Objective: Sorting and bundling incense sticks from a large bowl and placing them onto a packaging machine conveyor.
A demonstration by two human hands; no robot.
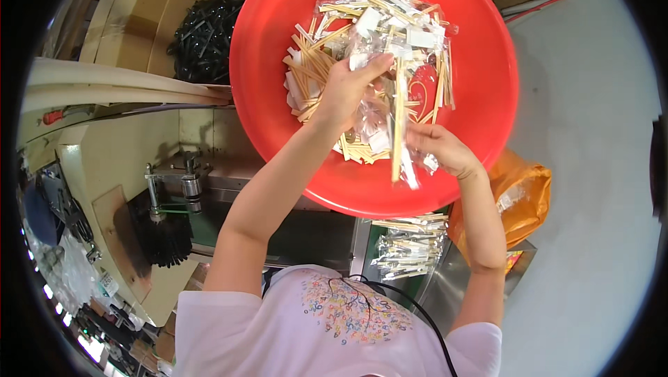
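Observation:
Over a large red plastic basin (487, 119) I hold a clear-wrapped packet of chopsticks (399, 119), upright in the picture. My left hand (341, 95) is closed at its upper end, the thumb stretched toward it and the other fingers mostly hidden by clear film. Lower down, my right hand (445, 148) pinches the packet's right side with bent fingers. Beneath both hands the basin holds a heap of wooden chopsticks (306, 64), white paper pieces (421, 37) and crumpled clear wrappers. A red patterned piece (422, 88) shows among them, just right of the held packet.
Below the basin lies a pile of wrapped cutlery packets (410, 248). An orange plastic bag (525, 192) stands at the basin's lower right. At upper left, a cardboard box (136, 22) holds black glossy pieces (209, 36). A machine with a black brush (163, 231) is on the left.

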